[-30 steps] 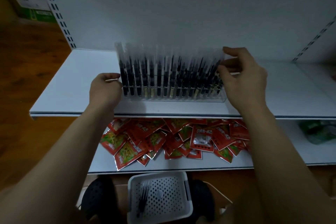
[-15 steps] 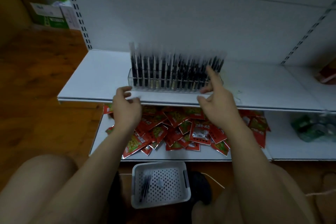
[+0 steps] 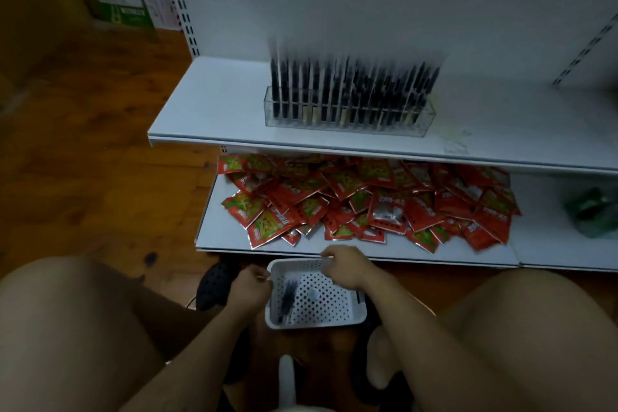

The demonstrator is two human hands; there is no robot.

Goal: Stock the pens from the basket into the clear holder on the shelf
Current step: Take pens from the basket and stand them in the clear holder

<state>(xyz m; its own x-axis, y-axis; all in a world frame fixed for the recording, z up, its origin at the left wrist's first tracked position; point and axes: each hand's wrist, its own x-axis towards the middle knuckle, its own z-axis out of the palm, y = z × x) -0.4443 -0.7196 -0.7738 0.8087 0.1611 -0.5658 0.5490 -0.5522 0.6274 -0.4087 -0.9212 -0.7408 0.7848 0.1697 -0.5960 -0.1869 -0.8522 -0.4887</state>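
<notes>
A clear plastic holder (image 3: 349, 119) stands on the white upper shelf (image 3: 217, 104); red foil packets (image 3: 368, 201) heap the white lower shelf (image 3: 217, 231); a white perforated basket (image 3: 317, 323) sits on the brown floor (image 3: 83, 144).

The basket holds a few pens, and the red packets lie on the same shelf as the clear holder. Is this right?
No: the head view shows the red packets on the shelf below the clear holder. The basket does hold pens.

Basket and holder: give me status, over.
Left hand and right hand at basket rim, grip unclear. Few pens lie in basket; clear holder on shelf nearly full. Red packets below, not in the way.
</notes>
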